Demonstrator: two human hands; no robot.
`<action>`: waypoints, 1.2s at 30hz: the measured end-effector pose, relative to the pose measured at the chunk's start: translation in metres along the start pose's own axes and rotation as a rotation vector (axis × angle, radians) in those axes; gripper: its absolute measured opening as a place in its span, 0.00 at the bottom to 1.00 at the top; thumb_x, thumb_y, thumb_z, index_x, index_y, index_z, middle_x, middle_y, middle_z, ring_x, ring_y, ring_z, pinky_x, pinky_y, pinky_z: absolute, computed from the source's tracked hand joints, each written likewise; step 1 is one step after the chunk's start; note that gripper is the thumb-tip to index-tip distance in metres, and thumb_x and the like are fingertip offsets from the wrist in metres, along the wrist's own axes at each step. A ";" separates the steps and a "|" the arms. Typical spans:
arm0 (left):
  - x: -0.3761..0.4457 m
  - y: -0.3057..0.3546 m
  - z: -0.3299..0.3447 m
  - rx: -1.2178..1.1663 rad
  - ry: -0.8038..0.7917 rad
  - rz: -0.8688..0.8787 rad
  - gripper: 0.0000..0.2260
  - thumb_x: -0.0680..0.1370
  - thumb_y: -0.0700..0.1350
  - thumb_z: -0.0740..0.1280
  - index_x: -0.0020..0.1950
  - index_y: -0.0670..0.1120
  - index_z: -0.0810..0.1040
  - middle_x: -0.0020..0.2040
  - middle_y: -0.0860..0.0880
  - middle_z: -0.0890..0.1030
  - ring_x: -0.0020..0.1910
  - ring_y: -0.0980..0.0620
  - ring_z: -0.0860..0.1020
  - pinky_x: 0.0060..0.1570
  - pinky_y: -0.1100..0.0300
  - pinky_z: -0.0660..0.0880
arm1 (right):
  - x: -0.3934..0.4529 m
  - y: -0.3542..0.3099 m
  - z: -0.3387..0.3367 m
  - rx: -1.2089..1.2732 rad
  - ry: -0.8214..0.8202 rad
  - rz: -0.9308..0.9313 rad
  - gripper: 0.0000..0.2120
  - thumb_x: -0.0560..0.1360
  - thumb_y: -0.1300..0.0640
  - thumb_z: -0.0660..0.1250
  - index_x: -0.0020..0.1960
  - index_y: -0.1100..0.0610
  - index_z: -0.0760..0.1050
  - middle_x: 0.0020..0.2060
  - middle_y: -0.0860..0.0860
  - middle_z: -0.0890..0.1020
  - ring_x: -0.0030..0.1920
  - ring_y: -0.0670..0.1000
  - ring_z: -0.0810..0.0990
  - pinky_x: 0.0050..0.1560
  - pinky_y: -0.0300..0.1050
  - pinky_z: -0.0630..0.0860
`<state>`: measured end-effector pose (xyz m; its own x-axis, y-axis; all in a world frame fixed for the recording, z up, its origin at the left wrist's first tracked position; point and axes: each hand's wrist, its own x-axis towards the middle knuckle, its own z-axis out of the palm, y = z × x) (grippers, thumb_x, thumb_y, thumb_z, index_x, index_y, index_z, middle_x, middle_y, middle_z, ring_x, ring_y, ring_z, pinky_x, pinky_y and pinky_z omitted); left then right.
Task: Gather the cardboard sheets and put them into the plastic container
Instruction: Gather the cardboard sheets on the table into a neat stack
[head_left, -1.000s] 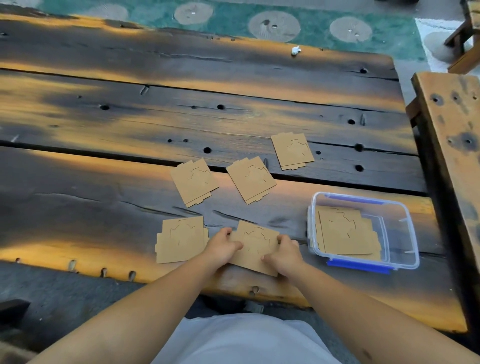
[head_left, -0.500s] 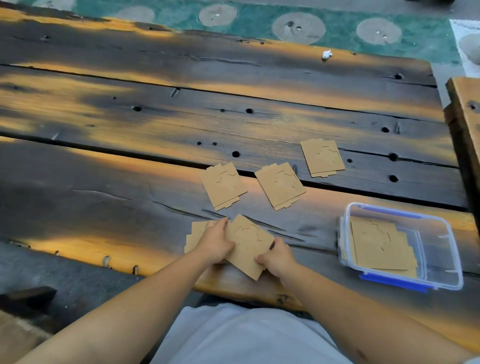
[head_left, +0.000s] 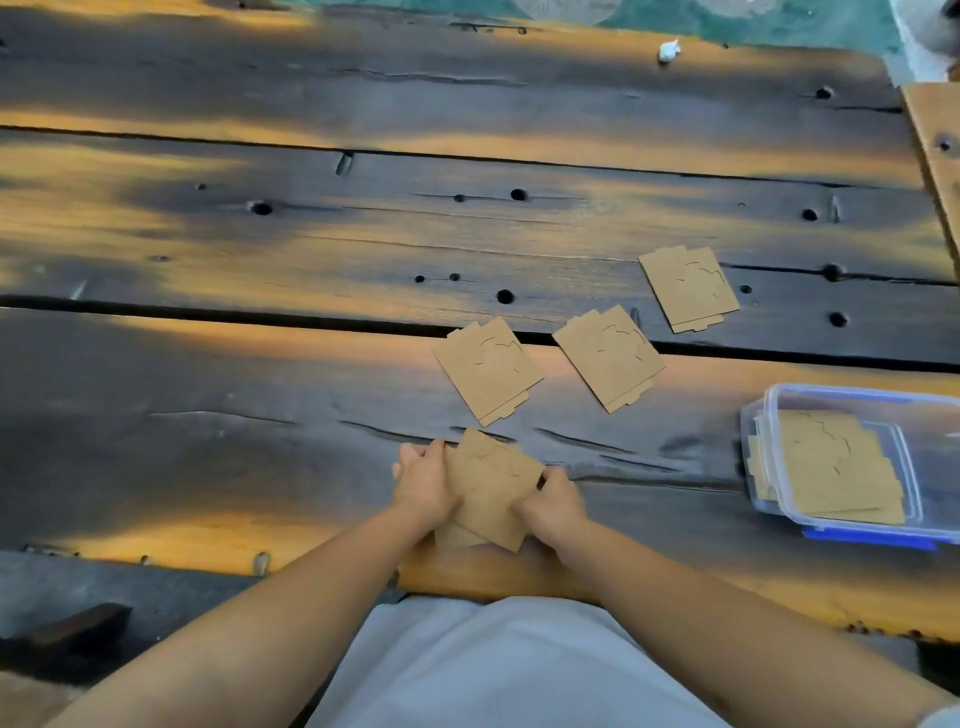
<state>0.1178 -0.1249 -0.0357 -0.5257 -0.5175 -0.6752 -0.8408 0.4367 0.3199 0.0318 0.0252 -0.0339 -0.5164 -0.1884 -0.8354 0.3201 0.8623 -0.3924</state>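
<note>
Bench (head_left: 311, 249) carries everything. Near its front edge, about midway along: small stack of cardboard sheets (head_left: 491, 491), left hand (head_left: 423, 486) on its left side, right hand (head_left: 553, 504) on its right. Behind the stack, three single sheets in a line running back and to the right: first sheet (head_left: 488, 369), second sheet (head_left: 609, 357) just right of it, third sheet (head_left: 688, 288) farthest back. Plastic container (head_left: 769, 415) at the right edge, right of the stack, well apart; more sheets (head_left: 831, 467) lie inside it. Small scrap (head_left: 668, 50) near the back edge.
</note>
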 end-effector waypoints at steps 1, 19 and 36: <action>0.002 -0.002 -0.001 0.002 -0.025 0.014 0.23 0.74 0.43 0.67 0.67 0.45 0.66 0.63 0.42 0.63 0.58 0.41 0.70 0.55 0.56 0.70 | 0.000 -0.003 0.004 0.020 0.008 0.015 0.27 0.70 0.56 0.71 0.66 0.56 0.66 0.60 0.57 0.74 0.57 0.58 0.77 0.57 0.58 0.78; 0.041 -0.004 -0.031 -0.106 -0.147 0.122 0.15 0.72 0.49 0.73 0.53 0.45 0.74 0.53 0.45 0.80 0.52 0.45 0.77 0.51 0.53 0.76 | 0.005 -0.020 0.002 0.224 0.036 -0.025 0.19 0.73 0.55 0.73 0.63 0.51 0.73 0.61 0.53 0.80 0.60 0.57 0.78 0.63 0.55 0.75; 0.140 0.054 -0.093 -0.141 -0.001 0.145 0.25 0.71 0.51 0.75 0.63 0.47 0.72 0.58 0.46 0.79 0.49 0.50 0.73 0.46 0.59 0.68 | 0.085 -0.094 -0.040 0.317 0.215 -0.150 0.25 0.69 0.53 0.77 0.61 0.51 0.70 0.58 0.51 0.80 0.60 0.56 0.78 0.62 0.58 0.76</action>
<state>-0.0135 -0.2420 -0.0511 -0.6424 -0.4558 -0.6161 -0.7662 0.3988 0.5039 -0.0737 -0.0531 -0.0523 -0.7196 -0.1697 -0.6733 0.4397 0.6391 -0.6310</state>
